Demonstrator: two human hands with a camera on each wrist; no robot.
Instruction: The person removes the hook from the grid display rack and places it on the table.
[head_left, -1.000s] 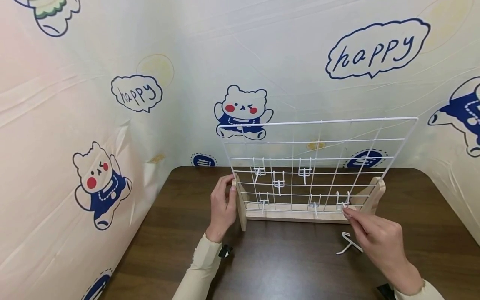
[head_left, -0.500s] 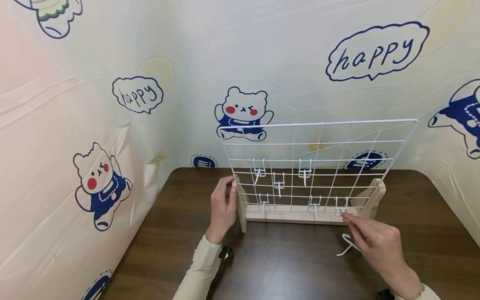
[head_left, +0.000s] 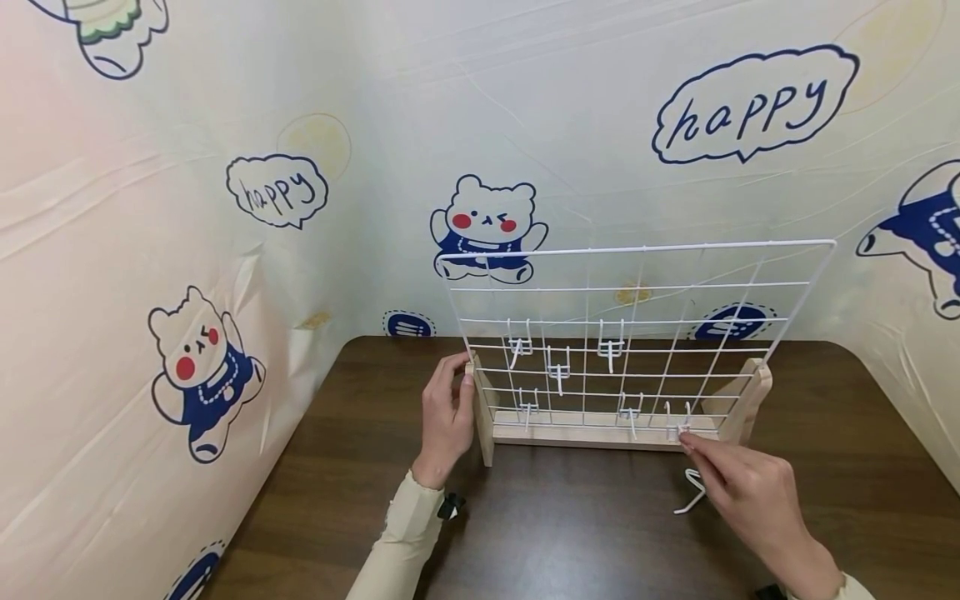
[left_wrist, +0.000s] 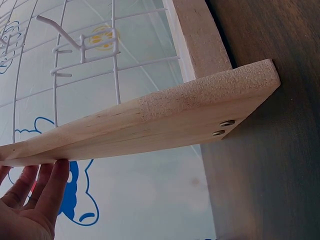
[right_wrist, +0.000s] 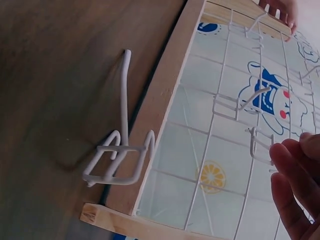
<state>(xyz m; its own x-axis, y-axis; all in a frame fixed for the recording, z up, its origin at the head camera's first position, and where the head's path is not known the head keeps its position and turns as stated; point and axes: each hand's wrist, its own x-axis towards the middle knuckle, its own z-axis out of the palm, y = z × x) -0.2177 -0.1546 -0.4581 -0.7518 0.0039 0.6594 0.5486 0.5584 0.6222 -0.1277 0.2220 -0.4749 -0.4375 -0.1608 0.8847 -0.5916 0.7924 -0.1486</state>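
Note:
A white wire grid panel point(head_left: 637, 287) stands tilted in a wooden stand point(head_left: 592, 437). My left hand point(head_left: 445, 412) holds the upper end of the stand's left side piece point(left_wrist: 165, 117), with fingertips against its outer face in the left wrist view. My right hand point(head_left: 750, 492) pinches a white wire hook point(right_wrist: 262, 145) between thumb and fingers at the lower right of the grid; part of it hides behind the fingertips. A loose white hook point(right_wrist: 124, 100) lies on the table just in front of the stand, partly covered by my right hand in the head view.
Several similar hooks hang on the grid, one of them point(head_left: 611, 343) in a middle row and one point(head_left: 630, 410) along the bottom. The dark wooden table point(head_left: 555, 525) meets a printed curtain point(head_left: 375, 250) behind and at the sides.
My right hand has shifted slightly left and down along the grid's lower edge, with the hook in its fingers. My left hand has stayed on the side piece.

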